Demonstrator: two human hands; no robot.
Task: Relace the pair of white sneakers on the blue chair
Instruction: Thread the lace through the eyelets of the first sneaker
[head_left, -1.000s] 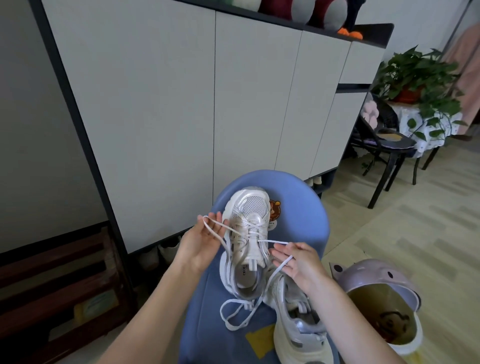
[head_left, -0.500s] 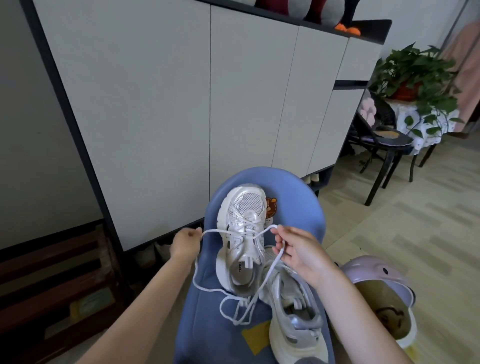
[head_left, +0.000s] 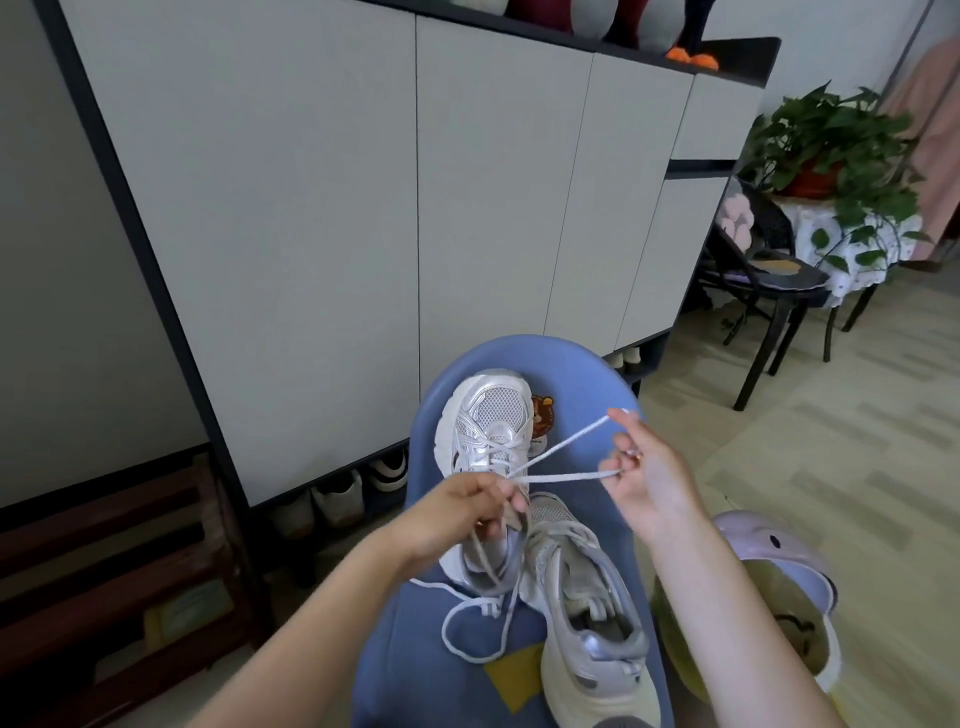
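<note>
Sneaker (head_left: 488, 441) lace (head_left: 566, 475) stretched between left hand (head_left: 457, 512) and raised right hand (head_left: 649, 475).

Change: lace drawn out toward 3 o'clock
Your right hand (head_left: 647, 480) has pulled the white lace (head_left: 566, 457) taut rightward; your left hand (head_left: 462, 512) moved onto the far sneaker (head_left: 491, 431), pinching the crossing.

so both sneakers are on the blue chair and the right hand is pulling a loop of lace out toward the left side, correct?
Not quite. The head view shows the right hand drawing the lace out toward the right side, away from the far sneaker. The rest holds: both it and the near sneaker lie on the blue chair.
</note>
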